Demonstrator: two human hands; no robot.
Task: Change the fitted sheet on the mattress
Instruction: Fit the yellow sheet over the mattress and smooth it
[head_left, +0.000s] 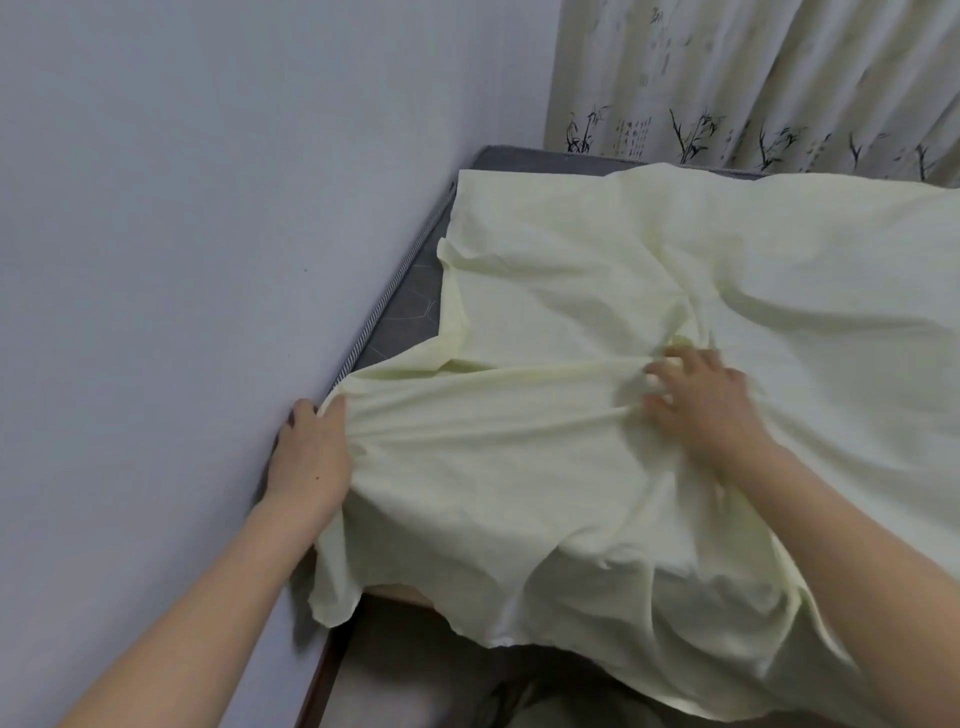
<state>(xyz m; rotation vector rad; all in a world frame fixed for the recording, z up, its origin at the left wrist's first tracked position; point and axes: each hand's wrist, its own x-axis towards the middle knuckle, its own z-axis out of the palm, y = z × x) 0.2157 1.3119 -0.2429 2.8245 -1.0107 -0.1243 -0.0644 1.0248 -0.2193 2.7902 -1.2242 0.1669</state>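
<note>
Our left hand (309, 452) grips the creased, pale-yellow sheet (623, 270) at its wall-side edge, and our right hand (711, 402) bunches its folds in curled fingers. The sheet drapes the grey, cord-edged mattress (410, 306), beside a plain wall (156, 208) and a bamboo-print curtain (753, 78).

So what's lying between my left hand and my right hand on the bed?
Only the pale yellow sheet: a bunched, taut band of it runs from your left hand at the mattress edge to your right hand, seen in the head view.
</note>
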